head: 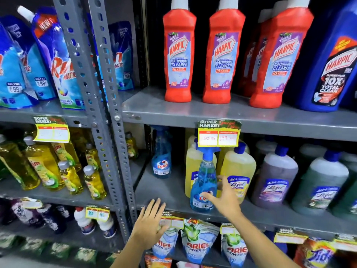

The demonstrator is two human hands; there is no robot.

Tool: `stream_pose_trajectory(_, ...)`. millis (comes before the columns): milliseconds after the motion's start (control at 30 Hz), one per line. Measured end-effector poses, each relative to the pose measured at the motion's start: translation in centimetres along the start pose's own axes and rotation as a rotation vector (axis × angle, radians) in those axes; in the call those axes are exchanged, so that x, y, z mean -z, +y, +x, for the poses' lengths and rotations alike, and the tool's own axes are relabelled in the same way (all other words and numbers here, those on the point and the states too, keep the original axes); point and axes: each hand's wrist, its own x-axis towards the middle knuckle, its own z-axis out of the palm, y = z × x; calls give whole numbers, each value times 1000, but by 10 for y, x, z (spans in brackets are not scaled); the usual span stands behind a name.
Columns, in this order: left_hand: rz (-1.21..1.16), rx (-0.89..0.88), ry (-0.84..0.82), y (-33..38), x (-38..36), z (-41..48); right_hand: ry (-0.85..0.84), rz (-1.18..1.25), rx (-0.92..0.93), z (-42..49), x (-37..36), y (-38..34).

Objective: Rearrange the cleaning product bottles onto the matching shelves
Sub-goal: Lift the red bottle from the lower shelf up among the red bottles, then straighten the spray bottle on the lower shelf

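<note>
A blue Colin spray bottle stands near the front of the middle grey shelf, in front of yellow Lizol bottles. My right hand is spread open just to its right, thumb close to the label, not gripping it. A second Colin spray bottle stands further back on the left of the same shelf. My left hand is open, fingers apart, against the shelf's front edge, holding nothing. Red Harpic bathroom cleaner bottles and a blue Harpic bottle stand on the shelf above.
Purple and green Lizol bottles fill the middle shelf's right. Ariel pouches hang below. Left of the grey perforated upright are Rin pouches and yellow Vim bottles. Price tags hang on shelf edges.
</note>
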Motion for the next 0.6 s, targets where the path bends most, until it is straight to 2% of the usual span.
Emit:
stream_pose_trajectory(233,7,-24,80,-2,-13,1,-33,72,-34,-1,-19,9)
stream_pose_trajectory(600,-66,-63,161,-5,-18,0,-16,70,51,-6,-77,-29)
